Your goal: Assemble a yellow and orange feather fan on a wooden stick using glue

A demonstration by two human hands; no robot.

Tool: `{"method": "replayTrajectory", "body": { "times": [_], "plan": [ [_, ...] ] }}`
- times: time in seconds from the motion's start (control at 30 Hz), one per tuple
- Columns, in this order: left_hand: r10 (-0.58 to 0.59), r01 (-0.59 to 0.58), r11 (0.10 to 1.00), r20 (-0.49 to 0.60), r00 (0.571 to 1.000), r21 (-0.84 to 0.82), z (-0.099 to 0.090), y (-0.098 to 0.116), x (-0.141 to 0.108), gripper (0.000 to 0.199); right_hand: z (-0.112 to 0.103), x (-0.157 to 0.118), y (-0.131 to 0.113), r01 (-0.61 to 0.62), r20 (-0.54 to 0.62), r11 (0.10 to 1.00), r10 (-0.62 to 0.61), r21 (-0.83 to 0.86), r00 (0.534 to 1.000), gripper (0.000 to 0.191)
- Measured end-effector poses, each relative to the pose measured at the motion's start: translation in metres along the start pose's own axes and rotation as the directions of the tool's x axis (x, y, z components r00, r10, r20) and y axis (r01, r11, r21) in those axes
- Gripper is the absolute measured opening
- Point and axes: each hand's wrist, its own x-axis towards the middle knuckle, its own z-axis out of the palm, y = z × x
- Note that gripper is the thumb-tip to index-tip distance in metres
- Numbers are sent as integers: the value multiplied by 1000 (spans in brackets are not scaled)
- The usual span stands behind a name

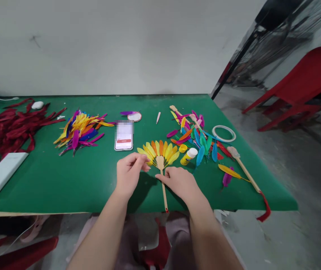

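Observation:
A small feather fan [160,162] with yellow and orange feathers spread around a wooden head lies on the green table, its thin handle pointing toward me. My right hand [180,182] grips the upper handle between thumb and fingers. At the fan's left edge, the fingers of my left hand [130,172] are pinched together by the yellow feathers [149,149]; whatever they hold is hidden. An uncapped yellow glue stick [187,157] stands tilted just right of the fan, with its yellow cap [183,149] beside it.
A phone [124,137] lies behind my left hand. Loose feathers form piles on the left [81,129] and right [198,137]. A tape roll [223,133] and a wooden stick with a red tassel [246,170] lie right. Dark red ribbons [8,127] and a white power bank [1,174] are far left.

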Motion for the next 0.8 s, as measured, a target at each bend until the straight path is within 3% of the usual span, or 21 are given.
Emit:
{"method": "replayTrajectory", "body": {
  "times": [0.1,0.33,0.63,0.7,0.8],
  "plan": [
    [1,-1,1000,13,1000,-16,1,-1,-1,38,3,0,-1,9,4,1000,-9,-25,1000,40],
    [-4,-5,998,141,990,70,5,-2,1,36,3,0,-4,32,14,998,-32,-47,999,41],
    [11,-39,990,198,980,137,4,-2,0,38,3,-2,-6,32,-5,997,-33,-76,999,30],
    [47,-75,983,167,985,165,2,-1,-1,38,1,-5,-7,25,-24,996,-27,-84,999,29],
    [147,-139,974,-34,989,180,0,0,-5,42,-4,-11,-9,12,-91,997,-19,-80,996,31]
  ]
}}
